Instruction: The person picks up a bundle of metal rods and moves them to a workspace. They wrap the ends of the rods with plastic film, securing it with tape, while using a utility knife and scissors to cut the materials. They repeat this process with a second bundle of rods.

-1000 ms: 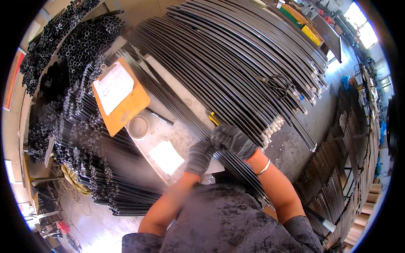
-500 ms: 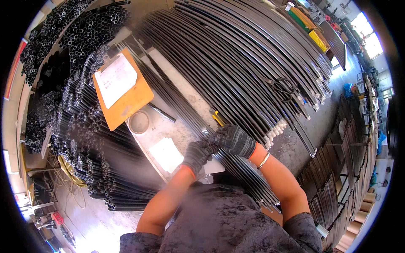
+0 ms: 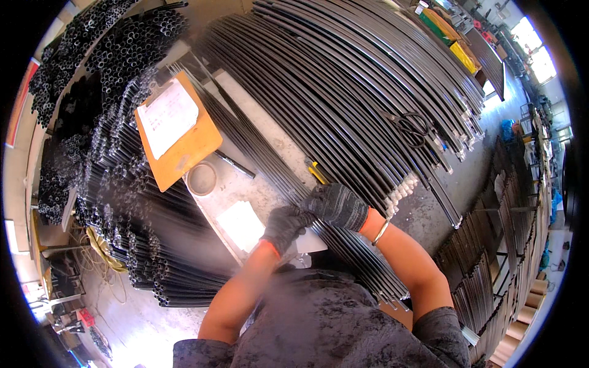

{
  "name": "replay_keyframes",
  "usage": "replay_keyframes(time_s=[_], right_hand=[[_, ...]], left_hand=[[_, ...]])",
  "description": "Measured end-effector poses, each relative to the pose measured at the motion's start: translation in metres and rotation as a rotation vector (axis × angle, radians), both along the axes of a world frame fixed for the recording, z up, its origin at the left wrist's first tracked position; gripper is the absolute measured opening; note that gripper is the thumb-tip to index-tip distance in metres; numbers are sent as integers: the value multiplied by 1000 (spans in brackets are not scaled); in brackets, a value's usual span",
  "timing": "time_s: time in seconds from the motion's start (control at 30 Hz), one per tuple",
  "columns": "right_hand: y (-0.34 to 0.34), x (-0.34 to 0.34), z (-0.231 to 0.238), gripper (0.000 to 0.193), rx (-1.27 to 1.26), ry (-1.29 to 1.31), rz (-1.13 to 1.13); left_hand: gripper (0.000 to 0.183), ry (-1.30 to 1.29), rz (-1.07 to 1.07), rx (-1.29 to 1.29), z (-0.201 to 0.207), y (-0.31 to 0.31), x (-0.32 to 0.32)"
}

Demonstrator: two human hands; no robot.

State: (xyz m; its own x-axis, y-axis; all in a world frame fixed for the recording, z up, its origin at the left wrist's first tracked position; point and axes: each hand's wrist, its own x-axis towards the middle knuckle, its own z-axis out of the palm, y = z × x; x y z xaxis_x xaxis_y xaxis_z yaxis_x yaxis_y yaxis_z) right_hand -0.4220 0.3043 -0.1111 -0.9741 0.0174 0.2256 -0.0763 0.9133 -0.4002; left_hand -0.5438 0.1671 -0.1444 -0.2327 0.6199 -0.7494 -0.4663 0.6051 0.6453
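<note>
Both my hands wear dark grey knit gloves with orange cuffs and meet over a bundle of thin dark rods (image 3: 362, 260). The fingers of my left hand (image 3: 285, 227) are curled closed. Against it sits my right hand (image 3: 337, 206), also closed, with its back turned up. Whatever lies between the fingertips is hidden by the gloves. A yellow-and-black cutter (image 3: 317, 172) lies just beyond my right hand. Left of my left hand, white paper sheets (image 3: 239, 222) rest on the pale work table (image 3: 216, 203).
An orange clipboard (image 3: 201, 146) with paper, a round tape-like ring (image 3: 202, 179) and a black pen-like stick (image 3: 236, 164) lie to the left. Long black tubes (image 3: 343, 92) stretch across the far right, with black scissors (image 3: 412, 130) on them. Stacked tubes (image 3: 138, 49) stand at the far left.
My hands have shifted very slightly and stay together over the rods. Everything else looks the same.
</note>
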Motion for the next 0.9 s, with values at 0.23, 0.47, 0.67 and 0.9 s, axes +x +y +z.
replay_keyframes(time_s=[0.23,0.47,0.67,0.9], right_hand=[[-12,11,-13,19,28,155,-48],[-23,22,-21,19,-11,189,-270],[-30,25,-16,19,-231,211,-410],[-32,26,-17,21,-208,212,-447]], left_hand=[[13,143,-175,90,7,7,-8],[25,924,-436,270,0,14,5],[23,953,-174,417,-3,8,23],[18,933,-188,593,4,8,20]])
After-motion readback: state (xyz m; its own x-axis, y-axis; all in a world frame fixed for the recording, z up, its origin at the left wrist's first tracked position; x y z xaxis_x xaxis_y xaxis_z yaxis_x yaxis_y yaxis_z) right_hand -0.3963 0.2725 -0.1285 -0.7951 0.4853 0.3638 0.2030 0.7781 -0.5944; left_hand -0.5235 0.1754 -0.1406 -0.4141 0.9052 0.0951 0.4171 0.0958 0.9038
